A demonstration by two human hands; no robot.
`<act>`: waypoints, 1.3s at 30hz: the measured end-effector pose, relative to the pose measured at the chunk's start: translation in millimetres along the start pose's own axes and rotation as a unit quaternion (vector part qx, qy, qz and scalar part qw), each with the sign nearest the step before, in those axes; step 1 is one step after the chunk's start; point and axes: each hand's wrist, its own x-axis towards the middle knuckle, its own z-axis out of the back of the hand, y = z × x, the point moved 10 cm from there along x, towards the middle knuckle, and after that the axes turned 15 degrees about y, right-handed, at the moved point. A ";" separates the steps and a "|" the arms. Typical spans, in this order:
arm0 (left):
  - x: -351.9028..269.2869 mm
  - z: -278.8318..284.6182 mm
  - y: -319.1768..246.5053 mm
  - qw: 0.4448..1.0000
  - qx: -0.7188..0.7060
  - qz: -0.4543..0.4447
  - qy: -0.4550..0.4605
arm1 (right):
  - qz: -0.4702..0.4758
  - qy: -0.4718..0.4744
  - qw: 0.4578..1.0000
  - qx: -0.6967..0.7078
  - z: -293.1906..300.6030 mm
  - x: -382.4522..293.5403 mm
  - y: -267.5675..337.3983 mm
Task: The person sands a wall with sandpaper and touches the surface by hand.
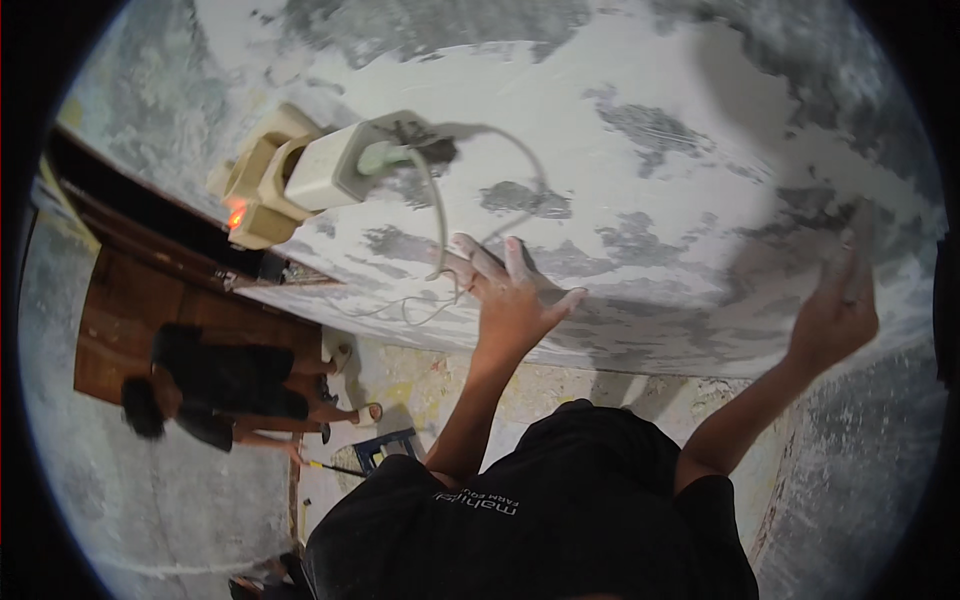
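My left hand (511, 300) is spread against a wall (652, 75) coated with patchy white filler over grey. Its fingers are apart and dusted white. A pale cable (439, 202) hangs down beside its fingertips; whether they touch cannot be told. That cable comes from a white plug-in charger (326, 171), which sits in a cream multi-socket adapter (262, 225) with a lit red lamp. Farther right, my right hand (838, 311) is raised at the wall with its fingers pointing up. Blur and shadow at the fingertips hide whether anything lies under them.
A recess with a dark wooden frame (142, 199) opens left of the adapter. Below it, a person in dark clothes (225, 379) stands by a brown wooden door (120, 315), holding a thin-handled tool (337, 469) near a dark blue stool (384, 450). Another person (281, 581) shows partly at lower left.
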 end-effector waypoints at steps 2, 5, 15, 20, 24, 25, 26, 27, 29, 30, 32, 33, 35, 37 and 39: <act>1.1 -2.0 -3.2 1.000 0.012 -0.006 0.009 | 0.009 -0.032 0.999 -0.003 2.7 7.9 3.8; 4.2 -9.2 -2.6 0.999 0.020 0.012 0.039 | -0.016 -0.077 0.997 -0.023 0.1 11.9 5.4; 6.0 -21.1 -2.6 0.987 0.084 0.089 0.099 | 0.011 -0.050 0.999 -0.005 -9.6 -5.7 -4.8; 2.8 -4.6 -13.2 0.995 0.072 0.067 0.034 | 0.136 0.068 0.988 -0.041 -50.9 -30.0 40.0; 4.4 -8.2 -21.0 0.992 0.099 0.054 0.056 | 0.160 0.139 0.977 0.025 -77.9 -48.7 66.4; 4.1 -6.1 -20.6 0.995 0.078 0.054 0.040 | 0.166 0.095 0.981 0.034 -69.5 -50.2 68.4; 3.6 -4.6 -18.6 0.997 0.050 0.058 0.025 | 0.153 0.115 0.981 0.038 -73.6 -48.9 66.1; 3.5 -6.0 -19.5 0.997 0.057 0.052 0.023 | 0.130 0.138 0.981 0.044 -77.6 -46.9 60.5; 3.3 -11.2 -16.7 0.995 0.075 0.060 0.029 | 0.138 0.117 0.982 0.056 -73.6 -44.4 58.7; 3.2 -13.2 -17.1 0.996 0.074 0.052 0.027 | 0.145 0.083 0.983 0.078 -68.1 -43.9 57.9; 2.4 -13.5 -14.1 0.996 0.068 0.056 0.008 | 0.152 0.073 0.982 0.086 -73.6 -45.0 61.0; 2.8 -15.0 -14.2 0.997 0.066 0.050 0.009 | 0.140 0.071 0.982 0.109 -78.2 -46.8 61.4; 4.5 -19.3 -17.7 0.996 0.085 0.032 0.024 | 0.197 0.079 0.968 0.134 -87.9 -57.1 79.4; 4.8 -16.5 -19.4 0.998 0.053 0.022 0.011 | 0.221 0.112 0.955 0.161 -97.7 -64.9 88.3; 4.7 -13.2 -22.1 1.000 0.021 0.012 -0.004 | 0.255 0.179 0.942 0.125 -111.2 -71.4 96.8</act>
